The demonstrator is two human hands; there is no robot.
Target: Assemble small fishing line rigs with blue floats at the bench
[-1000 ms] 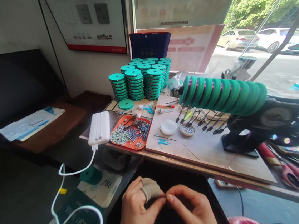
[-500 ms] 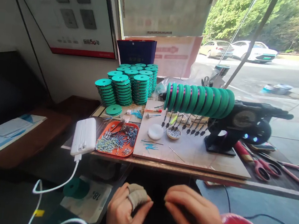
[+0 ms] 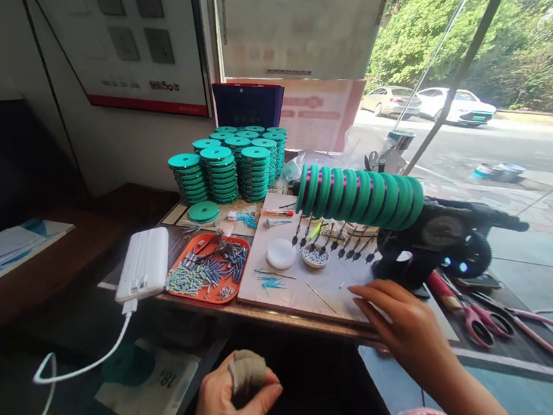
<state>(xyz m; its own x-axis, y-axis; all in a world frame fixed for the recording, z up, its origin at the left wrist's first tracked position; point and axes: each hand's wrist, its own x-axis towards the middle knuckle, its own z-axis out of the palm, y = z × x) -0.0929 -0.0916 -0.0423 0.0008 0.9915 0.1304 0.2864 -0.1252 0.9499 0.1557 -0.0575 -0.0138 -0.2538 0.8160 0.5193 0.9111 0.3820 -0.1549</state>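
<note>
My left hand (image 3: 239,400) is held low in front of my lap, thumb pressed against the fingers. A beige cloth wrap (image 3: 246,370) covers a finger; whatever the pinch may hold is too small to make out. My right hand (image 3: 397,314) reaches over the front of the pale board (image 3: 290,305), fingers stretched out. Just left of its fingertips lies a tiny white bit (image 3: 341,285). A thin metal needle-like rod (image 3: 320,296) and some short blue pieces (image 3: 272,282) lie further left. Beyond the hand, a black winding device (image 3: 446,233) carries a row of green spools (image 3: 360,197).
Left of the board sits an orange tray (image 3: 245,257) of small parts. Green spools (image 3: 215,154) stand stacked behind. A white power bank (image 3: 144,266) trails a cable. Scissors (image 3: 480,327) lie at right; a small bowl (image 3: 315,257) of beads and a white disc (image 3: 281,253) sit mid-board.
My right hand has moved from beside my left hand, up and to the right, onto the board. A tiny white bit now shows near its fingertips. My left hand stays pinched.
</note>
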